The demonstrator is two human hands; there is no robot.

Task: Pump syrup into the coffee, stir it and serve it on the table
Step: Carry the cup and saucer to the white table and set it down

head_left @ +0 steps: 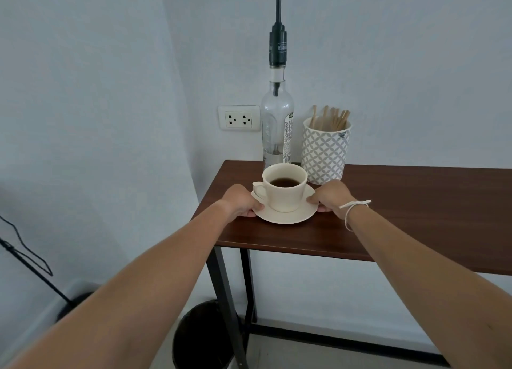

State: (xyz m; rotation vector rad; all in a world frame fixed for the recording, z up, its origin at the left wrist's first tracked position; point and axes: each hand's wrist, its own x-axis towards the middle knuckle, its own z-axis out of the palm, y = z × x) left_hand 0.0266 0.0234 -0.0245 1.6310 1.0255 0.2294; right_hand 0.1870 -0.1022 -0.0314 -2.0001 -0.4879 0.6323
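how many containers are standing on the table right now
3: the coffee cup on its saucer near the front left corner, the syrup bottle behind it by the wall, and the patterned stick holder right of the bottle. The table extends past the frame's right edge.

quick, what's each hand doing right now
Left hand: closed on the left rim of the saucer.
Right hand: closed on the saucer's right rim, coffee cup sitting on it.
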